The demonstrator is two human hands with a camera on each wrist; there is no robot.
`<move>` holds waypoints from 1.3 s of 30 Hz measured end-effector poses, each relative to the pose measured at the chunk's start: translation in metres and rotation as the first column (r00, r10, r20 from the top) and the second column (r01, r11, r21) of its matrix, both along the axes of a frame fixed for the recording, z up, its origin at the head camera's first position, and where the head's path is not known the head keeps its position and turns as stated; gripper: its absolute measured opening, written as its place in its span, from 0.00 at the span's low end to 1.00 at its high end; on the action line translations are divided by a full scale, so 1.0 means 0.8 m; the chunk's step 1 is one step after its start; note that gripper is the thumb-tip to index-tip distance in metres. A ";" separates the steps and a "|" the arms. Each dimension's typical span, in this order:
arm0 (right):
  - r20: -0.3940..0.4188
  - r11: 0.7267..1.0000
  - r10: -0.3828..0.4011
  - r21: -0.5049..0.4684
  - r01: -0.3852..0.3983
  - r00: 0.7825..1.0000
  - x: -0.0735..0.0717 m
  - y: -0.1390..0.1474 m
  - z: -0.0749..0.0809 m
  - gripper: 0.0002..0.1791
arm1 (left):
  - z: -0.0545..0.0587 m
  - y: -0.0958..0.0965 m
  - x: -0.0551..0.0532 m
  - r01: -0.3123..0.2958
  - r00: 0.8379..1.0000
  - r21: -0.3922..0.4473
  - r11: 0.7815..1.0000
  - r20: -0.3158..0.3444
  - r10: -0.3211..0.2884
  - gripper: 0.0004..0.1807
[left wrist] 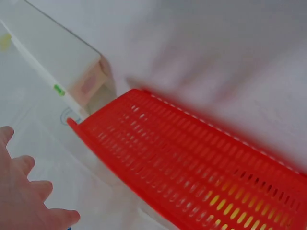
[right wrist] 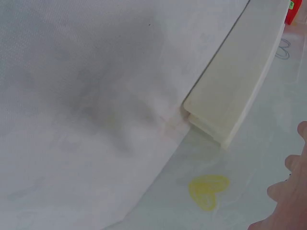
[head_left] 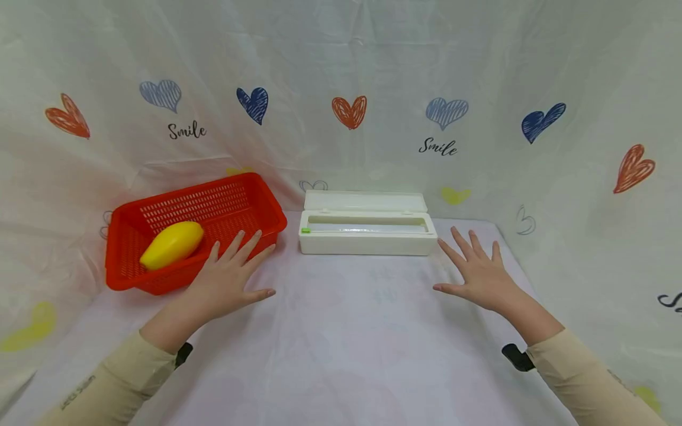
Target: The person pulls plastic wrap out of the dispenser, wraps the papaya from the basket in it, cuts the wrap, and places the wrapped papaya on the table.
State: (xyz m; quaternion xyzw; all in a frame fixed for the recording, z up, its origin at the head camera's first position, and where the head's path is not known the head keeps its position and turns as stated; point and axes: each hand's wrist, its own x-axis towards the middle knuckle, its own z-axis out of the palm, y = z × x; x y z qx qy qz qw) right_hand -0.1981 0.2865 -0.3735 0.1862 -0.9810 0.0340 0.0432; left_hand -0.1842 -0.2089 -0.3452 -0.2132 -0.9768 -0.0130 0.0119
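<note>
With fingers spread, my left hand hovers by the front right corner of a red perforated basket, overlapping its rim in the head view. Inside the basket lies a smooth yellow mango-like fruit; the left wrist view shows its yellow through the slots. My right hand is also spread and holds nothing, near the right end of a long white cling-film dispenser box. Its lid stands raised at the back, a clear film roll lies in the opening, and a green slider sits at the left end.
A white cloth covers the table. Behind it hangs a pale curtain printed with hearts and "Smile" lettering. The basket and the box stand side by side toward the back, close to the curtain. Dark wrist straps show at both sleeves.
</note>
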 end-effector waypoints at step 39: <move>0.170 0.994 0.045 -0.110 -0.026 0.984 -0.051 -0.016 0.033 0.59 | 0.005 0.089 -0.112 0.279 0.958 -0.072 0.958 -0.052 -0.283 0.65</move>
